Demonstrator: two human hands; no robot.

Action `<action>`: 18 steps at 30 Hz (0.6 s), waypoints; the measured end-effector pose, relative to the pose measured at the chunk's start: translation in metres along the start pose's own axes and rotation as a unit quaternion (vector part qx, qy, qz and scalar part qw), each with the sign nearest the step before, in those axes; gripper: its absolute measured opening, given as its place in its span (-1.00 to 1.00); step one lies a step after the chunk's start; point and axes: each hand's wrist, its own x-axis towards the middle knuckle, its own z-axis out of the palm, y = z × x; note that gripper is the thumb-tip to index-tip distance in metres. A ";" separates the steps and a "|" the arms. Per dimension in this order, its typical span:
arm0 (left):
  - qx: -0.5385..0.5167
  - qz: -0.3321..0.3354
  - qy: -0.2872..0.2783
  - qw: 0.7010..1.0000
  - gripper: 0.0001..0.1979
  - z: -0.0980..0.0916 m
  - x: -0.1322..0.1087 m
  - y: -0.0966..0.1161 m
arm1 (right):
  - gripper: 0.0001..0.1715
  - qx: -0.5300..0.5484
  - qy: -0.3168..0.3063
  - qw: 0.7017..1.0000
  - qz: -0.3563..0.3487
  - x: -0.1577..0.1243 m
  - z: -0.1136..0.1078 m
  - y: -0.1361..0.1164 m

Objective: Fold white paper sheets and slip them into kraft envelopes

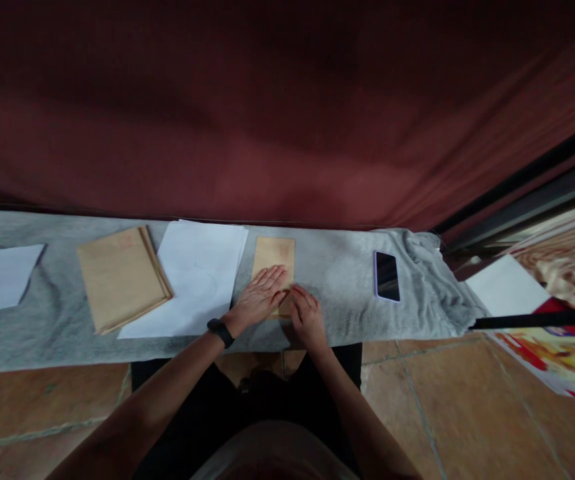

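Smoothing the brown envelope on the cloth-covered worktop seems in hand, left hand's grip flat and unclenched, right hand's curled but unclear whether pinching; next calls for even pressure.

On your right, a phone lies on the gray cloth; below you is tiled floor.

On the cloth: single envelope | to its left: paper sheets, envelope pile partly upon them | far left: loose sheet | to right: phone | behind: curtain
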 end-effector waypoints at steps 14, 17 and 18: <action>-0.006 0.045 0.019 0.999 -0.38 -0.004 -0.053 0.012 | -0.41 -0.167 -0.088 0.980 -0.058 0.061 0.012 0.008; 0.002 0.033 0.022 0.999 -0.40 -0.007 -0.064 0.020 | -0.39 -0.180 -0.076 0.979 -0.062 0.073 0.015 0.011; 0.002 0.026 0.024 0.999 -0.42 -0.007 -0.066 0.023 | -0.39 -0.183 -0.073 0.978 -0.063 0.077 0.016 0.013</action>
